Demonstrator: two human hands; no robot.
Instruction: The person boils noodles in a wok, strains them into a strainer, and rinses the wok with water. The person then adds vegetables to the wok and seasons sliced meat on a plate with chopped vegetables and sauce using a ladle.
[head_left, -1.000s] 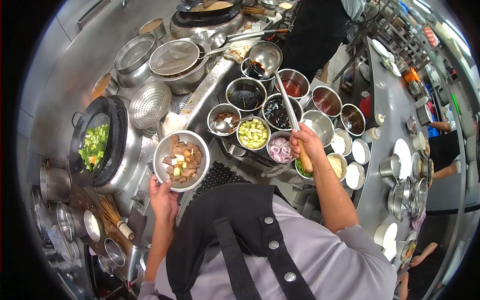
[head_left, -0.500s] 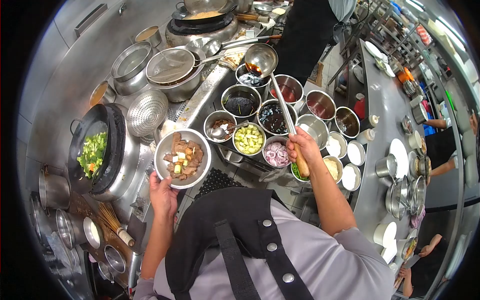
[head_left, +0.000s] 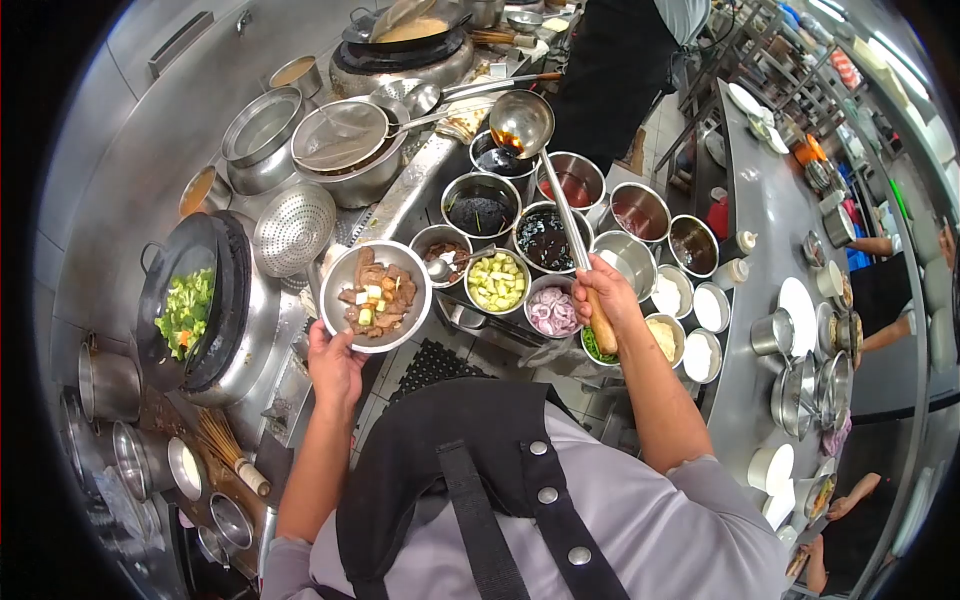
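Note:
My left hand [head_left: 337, 362] grips the rim of a metal bowl [head_left: 418, 318] holding brown meat pieces [head_left: 395, 296] and some pale yellow cubes. My right hand [head_left: 608, 292] is closed round the wooden handle of a long ladle [head_left: 566, 205]. The ladle's head, with a little dark liquid in it, hangs over the pots at the far end. Below and around it are pots of dark sauce [head_left: 545, 238] and red sauce [head_left: 570, 190]. Nearer me are a pot of green cubes [head_left: 496, 281] and one of sliced onion [head_left: 553, 308].
At left, a wok [head_left: 150, 262] holds broccoli [head_left: 186, 308] beside a perforated skimmer [head_left: 294, 228]. A mesh strainer [head_left: 340, 135] lies on a pot. Another person in a black apron [head_left: 612, 75] stands beyond the pots. A counter with plates [head_left: 797, 315] runs along the right.
The bowl in my left hand has moved up and to the right, towards the pots. My right hand and the ladle stay almost in place.

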